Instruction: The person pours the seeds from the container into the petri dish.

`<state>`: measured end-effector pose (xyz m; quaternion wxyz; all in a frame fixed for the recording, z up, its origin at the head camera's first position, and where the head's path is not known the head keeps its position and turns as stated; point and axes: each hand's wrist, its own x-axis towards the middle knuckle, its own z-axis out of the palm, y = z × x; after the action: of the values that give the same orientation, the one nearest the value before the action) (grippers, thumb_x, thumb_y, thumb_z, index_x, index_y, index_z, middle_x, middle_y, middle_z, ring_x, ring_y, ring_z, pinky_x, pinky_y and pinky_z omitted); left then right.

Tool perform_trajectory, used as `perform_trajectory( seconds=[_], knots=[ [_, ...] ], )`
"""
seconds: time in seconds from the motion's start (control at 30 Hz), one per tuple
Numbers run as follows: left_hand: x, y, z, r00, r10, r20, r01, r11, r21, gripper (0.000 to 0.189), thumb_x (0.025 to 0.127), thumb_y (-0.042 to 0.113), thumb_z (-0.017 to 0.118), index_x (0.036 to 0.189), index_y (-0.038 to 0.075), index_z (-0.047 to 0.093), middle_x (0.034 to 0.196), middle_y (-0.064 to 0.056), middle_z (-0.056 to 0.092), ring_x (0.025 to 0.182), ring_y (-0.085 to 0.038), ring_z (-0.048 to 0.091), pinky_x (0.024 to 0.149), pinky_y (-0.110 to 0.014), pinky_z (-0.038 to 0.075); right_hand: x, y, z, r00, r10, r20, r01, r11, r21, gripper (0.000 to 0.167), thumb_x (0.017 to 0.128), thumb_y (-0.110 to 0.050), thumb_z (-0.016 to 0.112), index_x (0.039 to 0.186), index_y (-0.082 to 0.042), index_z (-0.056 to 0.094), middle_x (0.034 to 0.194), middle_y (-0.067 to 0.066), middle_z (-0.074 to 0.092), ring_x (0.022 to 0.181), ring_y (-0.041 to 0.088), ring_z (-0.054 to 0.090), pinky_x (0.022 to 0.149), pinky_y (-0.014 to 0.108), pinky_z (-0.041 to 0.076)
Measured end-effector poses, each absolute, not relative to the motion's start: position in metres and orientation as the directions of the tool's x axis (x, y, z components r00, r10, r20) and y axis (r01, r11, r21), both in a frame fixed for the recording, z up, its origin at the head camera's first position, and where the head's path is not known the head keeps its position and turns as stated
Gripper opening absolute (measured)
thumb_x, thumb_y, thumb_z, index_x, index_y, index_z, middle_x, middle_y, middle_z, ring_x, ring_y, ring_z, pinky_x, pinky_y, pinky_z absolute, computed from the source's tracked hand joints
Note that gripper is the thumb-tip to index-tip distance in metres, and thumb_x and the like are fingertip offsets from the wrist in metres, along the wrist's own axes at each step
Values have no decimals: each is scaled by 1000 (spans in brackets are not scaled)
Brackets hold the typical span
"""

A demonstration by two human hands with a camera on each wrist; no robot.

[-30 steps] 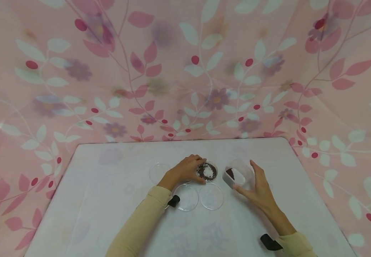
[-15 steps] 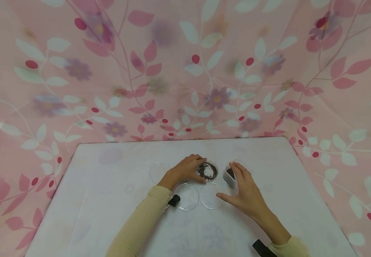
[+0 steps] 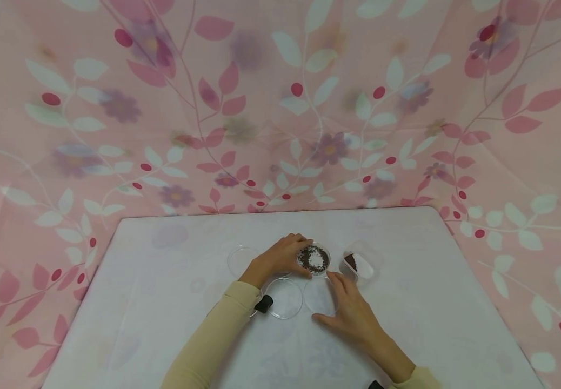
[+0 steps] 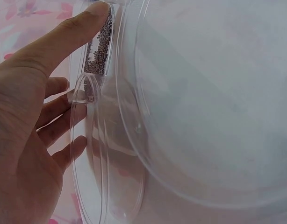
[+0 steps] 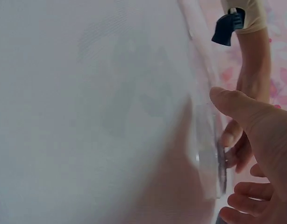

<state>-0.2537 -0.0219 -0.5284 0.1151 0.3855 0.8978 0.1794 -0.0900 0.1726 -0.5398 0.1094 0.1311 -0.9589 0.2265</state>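
Note:
In the head view my left hand grips a clear petri dish with dark grains, thumb at its near edge and fingers at the far one. The grains lie mostly around the rim, with white in the middle. The left wrist view shows the thumb over the grains seen through the dish wall. My right hand is spread over the right side of a clear round dish or lid in front. Its thumb and fingers are parted; contact with the rim is unclear.
Another clear round piece lies left of the right hand, and one more sits behind the left wrist. A translucent box with dark material stands at the right. The white table meets a floral cloth behind.
My right hand has let go of the translucent box and moved left and nearer, to the clear dish in front. The left hand stays at the dish with grains.

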Motion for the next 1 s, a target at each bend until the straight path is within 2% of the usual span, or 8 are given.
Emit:
perform_trajectory(
  seconds=[0.13, 0.4, 0.63, 1.0],
  knots=[
    [-254, -24, -529, -678, 732, -59, 657, 640, 399, 92, 72, 55, 82, 147, 15, 47, 138, -4, 54, 124, -21, 51, 108, -38, 45, -88, 172, -547, -952, -195, 235, -277, 873, -401, 109, 65, -59, 85, 148, -6, 39, 141, 15, 50, 127, 31, 52, 94, 46, 54],
    [-252, -30, -531, -686, 725, -68, 651, 652, 389, 93, 72, 57, 81, 148, 16, 45, 140, -3, 53, 127, -20, 49, 111, -39, 43, -89, 174, -557, -936, -229, 266, -310, 894, -323, 111, 66, -62, 82, 147, 1, 40, 141, 19, 50, 131, 34, 49, 102, 47, 49],
    [-252, -33, -531, -689, 722, -68, 649, 656, 386, 93, 72, 57, 81, 148, 16, 45, 140, -3, 53, 126, -19, 50, 110, -38, 43, -90, 174, -560, -926, -230, 299, -318, 903, -289, 106, 68, -62, 81, 144, 3, 44, 135, 18, 54, 127, 33, 52, 102, 46, 49],
    [-251, -34, -532, -696, 713, -80, 639, 667, 383, 94, 72, 58, 81, 148, 17, 45, 139, -2, 53, 126, -19, 50, 111, -40, 43, -91, 174, -562, -927, -227, 300, -317, 901, -297, 104, 68, -62, 81, 143, 1, 45, 134, 15, 55, 126, 32, 52, 101, 46, 49]
  ],
)
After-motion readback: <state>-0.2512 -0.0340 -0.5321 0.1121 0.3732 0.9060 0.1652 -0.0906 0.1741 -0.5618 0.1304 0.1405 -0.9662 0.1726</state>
